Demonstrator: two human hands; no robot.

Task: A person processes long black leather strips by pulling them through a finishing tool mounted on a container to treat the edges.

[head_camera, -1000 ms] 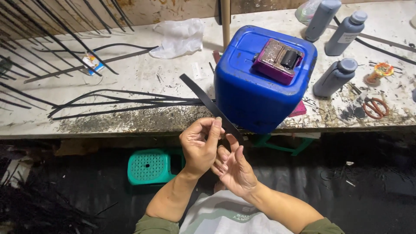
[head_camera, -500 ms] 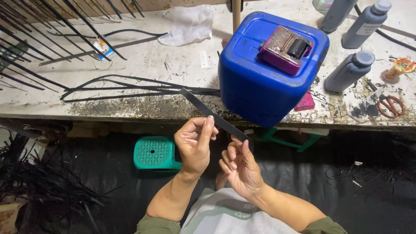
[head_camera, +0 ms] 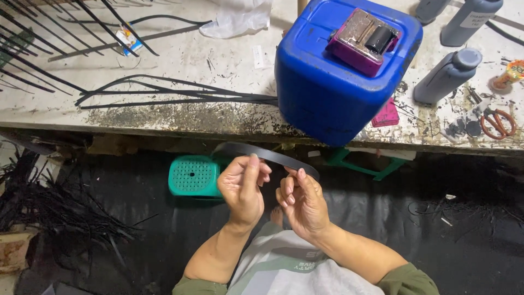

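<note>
Both of my hands are raised in front of my lap, below the table's front edge. My left hand pinches a flat black strip between thumb and fingers. The strip bends in an arc from left of my left hand over to my right hand, whose fingers grip its right end. A blue plastic jerrycan stands on the worktable just above my hands, with a magenta and metal box-shaped tool lying on top of it.
A bundle of black strips lies on the table left of the jerrycan. Grey bottles and orange-handled scissors sit at right. A green perforated stool stands under the table. Black offcuts pile on the floor at left.
The strip, straight and slanting up to the left before, is now bent into an arc between my hands. The view has dropped and shifted, so the table sits higher in frame.
</note>
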